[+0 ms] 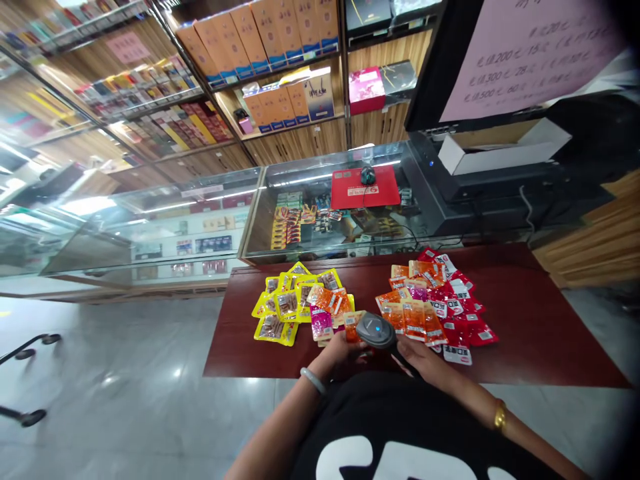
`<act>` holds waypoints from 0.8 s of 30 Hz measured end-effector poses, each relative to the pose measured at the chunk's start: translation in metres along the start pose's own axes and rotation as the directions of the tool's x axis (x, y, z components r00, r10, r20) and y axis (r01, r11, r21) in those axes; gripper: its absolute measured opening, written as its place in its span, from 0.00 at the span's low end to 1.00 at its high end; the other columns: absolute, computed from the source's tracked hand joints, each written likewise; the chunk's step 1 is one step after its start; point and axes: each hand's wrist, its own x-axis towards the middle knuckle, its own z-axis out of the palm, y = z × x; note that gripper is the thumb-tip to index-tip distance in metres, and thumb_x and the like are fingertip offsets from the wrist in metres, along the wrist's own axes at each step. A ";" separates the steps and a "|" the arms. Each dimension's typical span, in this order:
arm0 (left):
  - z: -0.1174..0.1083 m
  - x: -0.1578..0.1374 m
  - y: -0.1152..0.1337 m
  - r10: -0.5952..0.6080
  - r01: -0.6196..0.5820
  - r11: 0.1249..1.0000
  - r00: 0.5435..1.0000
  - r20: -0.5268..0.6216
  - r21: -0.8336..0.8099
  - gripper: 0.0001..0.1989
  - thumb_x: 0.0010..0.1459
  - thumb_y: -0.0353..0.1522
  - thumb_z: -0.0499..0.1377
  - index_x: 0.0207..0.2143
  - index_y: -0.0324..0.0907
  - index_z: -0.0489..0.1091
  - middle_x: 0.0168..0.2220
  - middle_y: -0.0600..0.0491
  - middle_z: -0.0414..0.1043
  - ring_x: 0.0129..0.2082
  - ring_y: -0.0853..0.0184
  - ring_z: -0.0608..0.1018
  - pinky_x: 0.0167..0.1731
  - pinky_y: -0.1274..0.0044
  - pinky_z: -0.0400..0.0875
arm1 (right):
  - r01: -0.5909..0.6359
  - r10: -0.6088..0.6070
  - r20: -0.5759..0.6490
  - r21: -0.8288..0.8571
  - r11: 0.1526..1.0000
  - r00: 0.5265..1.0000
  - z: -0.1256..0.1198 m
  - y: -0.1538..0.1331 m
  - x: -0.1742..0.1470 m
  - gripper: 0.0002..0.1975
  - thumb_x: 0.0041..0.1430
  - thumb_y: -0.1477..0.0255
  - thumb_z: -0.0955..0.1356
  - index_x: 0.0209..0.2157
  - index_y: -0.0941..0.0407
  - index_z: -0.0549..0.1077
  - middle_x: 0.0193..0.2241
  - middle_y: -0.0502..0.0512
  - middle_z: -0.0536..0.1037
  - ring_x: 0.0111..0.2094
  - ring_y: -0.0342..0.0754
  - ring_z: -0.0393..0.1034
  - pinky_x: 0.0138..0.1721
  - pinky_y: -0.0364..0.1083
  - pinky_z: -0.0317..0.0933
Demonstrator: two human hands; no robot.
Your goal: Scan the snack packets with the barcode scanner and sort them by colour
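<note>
A grey handheld barcode scanner point(377, 329), its blue light lit, is gripped by my right hand point(420, 357) near the table's front edge. Just left of it, my left hand point(340, 353) pinches a small orange snack packet point(352, 325), partly covered by the scanner's head. Beyond that hand lie loose orange and magenta packets point(323, 321), beside a spread of yellow-edged snack packets point(287, 305). Past my right hand sit orange packets point(415, 317), with red and white packets point(457, 307) heaped at their right.
The dark red tabletop point(545, 327) meets a glass display counter point(300, 180) bearing a red mouse pad point(345, 193) and a black mouse point(368, 175). At right stand a dark machine and a white open box point(475, 160). Wheeled chair legs point(30, 419) show at far left.
</note>
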 end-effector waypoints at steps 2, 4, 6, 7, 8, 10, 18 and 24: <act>-0.002 -0.001 -0.002 -0.007 0.007 1.000 1.000 0.002 -0.005 0.27 0.37 0.38 0.77 0.40 0.39 0.76 0.34 0.47 0.80 0.33 0.59 0.82 0.31 0.71 0.76 | -0.020 0.020 0.011 -0.017 1.000 1.000 0.002 0.000 0.001 0.34 0.58 0.40 0.65 0.48 0.54 0.81 0.37 0.59 0.85 0.45 0.65 0.76 0.54 0.62 0.67; -0.005 -0.003 -0.004 -0.028 0.028 1.000 1.000 -0.002 -0.008 0.27 0.38 0.37 0.77 0.41 0.39 0.75 0.34 0.47 0.80 0.33 0.59 0.82 0.32 0.71 0.76 | -0.034 0.034 0.017 -0.030 0.999 0.999 0.004 0.002 0.003 0.34 0.57 0.40 0.65 0.47 0.54 0.82 0.34 0.58 0.84 0.43 0.64 0.77 0.52 0.61 0.68; -0.006 -0.005 -0.007 -0.035 0.035 0.999 0.999 -0.013 -0.018 0.28 0.38 0.38 0.77 0.41 0.39 0.74 0.34 0.46 0.80 0.32 0.59 0.82 0.31 0.71 0.77 | -0.046 0.047 0.026 -0.031 0.998 0.999 0.006 0.005 0.004 0.34 0.58 0.40 0.65 0.47 0.54 0.82 0.34 0.58 0.84 0.43 0.64 0.77 0.52 0.61 0.68; -0.007 -0.005 -0.008 -0.035 0.035 0.999 0.999 -0.017 -0.027 0.29 0.37 0.39 0.77 0.41 0.39 0.74 0.35 0.46 0.81 0.33 0.58 0.83 0.31 0.72 0.77 | -0.051 0.052 0.026 -0.028 0.998 0.998 0.006 0.007 0.004 0.34 0.59 0.40 0.64 0.48 0.54 0.81 0.35 0.58 0.84 0.44 0.64 0.77 0.53 0.61 0.67; -0.008 -0.004 -0.009 -0.033 0.032 0.999 0.999 -0.025 -0.036 0.30 0.37 0.40 0.77 0.42 0.39 0.74 0.35 0.46 0.81 0.33 0.58 0.83 0.31 0.72 0.77 | -0.055 0.056 0.023 -0.025 0.998 0.998 0.006 0.009 0.005 0.34 0.59 0.41 0.64 0.49 0.54 0.81 0.37 0.59 0.85 0.45 0.64 0.76 0.54 0.61 0.67; -0.012 -0.002 -0.011 -0.024 0.022 0.999 0.997 -0.071 -0.036 0.32 0.37 0.41 0.77 0.44 0.39 0.74 0.36 0.46 0.81 0.32 0.59 0.82 0.29 0.73 0.77 | -0.066 0.066 0.013 -0.019 0.998 0.998 0.006 0.015 0.006 0.35 0.59 0.41 0.64 0.51 0.54 0.80 0.44 0.60 0.84 0.50 0.65 0.75 0.56 0.61 0.65; -0.057 -0.010 0.019 0.322 0.046 0.813 0.795 -0.514 0.580 0.20 0.53 0.34 0.68 0.47 0.38 0.73 0.42 0.43 0.79 0.44 0.55 0.81 0.43 0.69 0.74 | -0.084 0.083 0.029 0.027 0.996 0.996 0.004 0.040 0.009 0.34 0.62 0.43 0.64 0.57 0.55 0.75 0.59 0.63 0.76 0.63 0.66 0.64 0.63 0.61 0.57; -0.049 -0.013 0.032 0.729 0.148 0.388 0.556 -0.400 0.910 0.30 0.57 0.32 0.62 0.62 0.40 0.62 0.62 0.39 0.65 0.65 0.51 0.63 0.64 0.59 0.56 | -0.103 0.106 -0.039 0.083 0.991 0.994 0.000 0.047 0.001 0.30 0.64 0.46 0.64 0.54 0.54 0.76 0.50 0.61 0.81 0.55 0.63 0.72 0.59 0.59 0.63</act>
